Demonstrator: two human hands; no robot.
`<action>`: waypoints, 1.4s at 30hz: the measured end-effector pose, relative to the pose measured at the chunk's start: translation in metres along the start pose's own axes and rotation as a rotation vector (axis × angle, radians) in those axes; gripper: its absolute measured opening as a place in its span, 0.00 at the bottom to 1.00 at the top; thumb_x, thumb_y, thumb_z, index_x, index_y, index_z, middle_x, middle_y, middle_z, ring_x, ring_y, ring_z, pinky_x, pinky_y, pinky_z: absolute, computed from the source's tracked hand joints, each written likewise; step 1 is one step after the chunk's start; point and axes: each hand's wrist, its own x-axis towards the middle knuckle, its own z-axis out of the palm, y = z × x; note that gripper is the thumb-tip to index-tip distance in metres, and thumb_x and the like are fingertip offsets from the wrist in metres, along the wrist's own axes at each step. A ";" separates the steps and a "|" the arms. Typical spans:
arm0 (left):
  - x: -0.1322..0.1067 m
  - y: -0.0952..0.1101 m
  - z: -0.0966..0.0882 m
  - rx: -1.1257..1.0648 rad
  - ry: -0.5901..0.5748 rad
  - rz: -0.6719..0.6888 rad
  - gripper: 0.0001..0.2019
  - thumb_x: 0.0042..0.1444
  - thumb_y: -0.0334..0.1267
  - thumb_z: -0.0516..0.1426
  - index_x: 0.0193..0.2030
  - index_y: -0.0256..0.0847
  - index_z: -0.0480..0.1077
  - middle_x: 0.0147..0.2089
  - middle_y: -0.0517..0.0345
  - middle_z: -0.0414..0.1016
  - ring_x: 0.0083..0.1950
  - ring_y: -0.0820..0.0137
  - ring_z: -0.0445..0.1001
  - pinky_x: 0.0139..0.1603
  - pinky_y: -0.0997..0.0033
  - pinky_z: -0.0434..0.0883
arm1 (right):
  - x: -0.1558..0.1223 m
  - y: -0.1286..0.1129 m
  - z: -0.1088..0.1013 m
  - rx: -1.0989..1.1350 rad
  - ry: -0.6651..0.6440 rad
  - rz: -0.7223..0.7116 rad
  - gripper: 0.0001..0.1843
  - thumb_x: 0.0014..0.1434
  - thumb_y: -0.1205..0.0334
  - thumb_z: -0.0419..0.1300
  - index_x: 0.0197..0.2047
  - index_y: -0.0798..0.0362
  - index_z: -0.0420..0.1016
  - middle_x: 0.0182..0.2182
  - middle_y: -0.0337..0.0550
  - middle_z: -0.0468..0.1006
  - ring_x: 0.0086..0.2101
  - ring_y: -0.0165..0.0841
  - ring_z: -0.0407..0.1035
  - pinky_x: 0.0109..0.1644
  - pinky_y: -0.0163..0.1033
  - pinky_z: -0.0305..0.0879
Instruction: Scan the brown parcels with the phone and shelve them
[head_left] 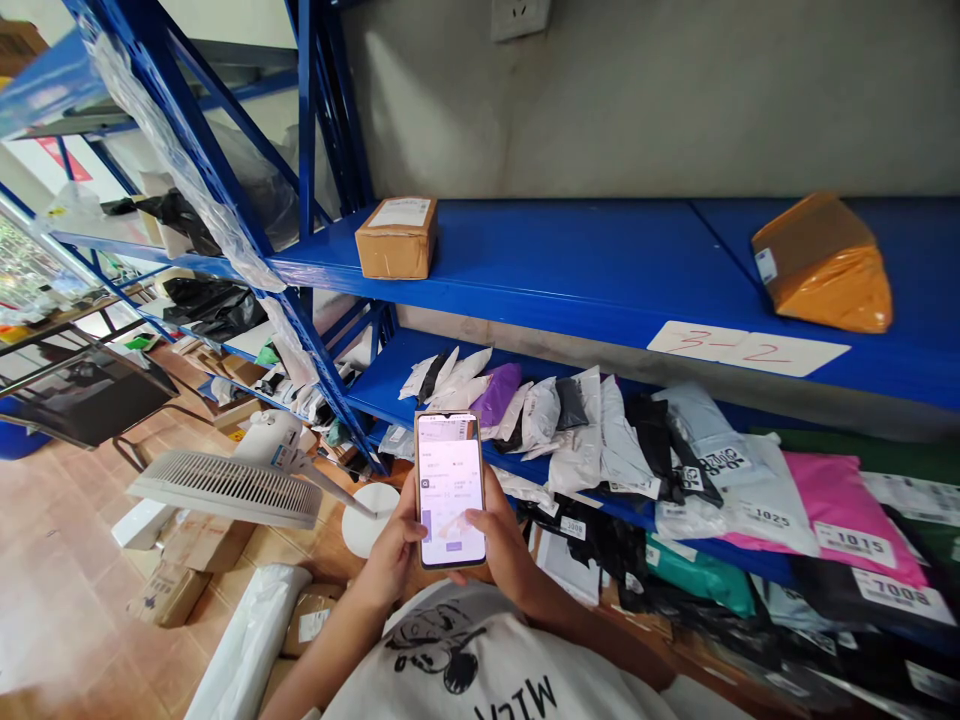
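Observation:
A smartphone [452,500] with a lit, mostly white and pale purple screen is held upright in front of my body. My left hand [401,540] grips its left side, the thumb lying near the screen's edge. Round the right side my right hand [499,535] is closed, with its thumb on the lower right of the screen. The fingers behind the phone are mostly hidden. Just beyond the phone, a row of bagged parcels [540,410] fills the lower shelf [379,390]. The text on the screen is too small to read.
On the upper blue shelf [570,250] sit a small cardboard box [397,240] and an orange-wrapped parcel [825,265]. A white fan [232,485] stands at left on the tiled floor, near boxes [206,540] and a long white package [244,640]. More parcels [697,575] lie low at right.

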 end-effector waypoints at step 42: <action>-0.004 0.000 -0.006 0.080 0.059 -0.131 0.48 0.48 0.30 0.56 0.74 0.59 0.42 0.66 0.56 0.64 0.51 0.51 0.74 0.33 0.64 0.78 | 0.000 -0.010 -0.008 -0.086 -0.181 0.040 0.37 0.59 0.65 0.58 0.69 0.44 0.51 0.63 0.45 0.67 0.60 0.45 0.62 0.63 0.53 0.60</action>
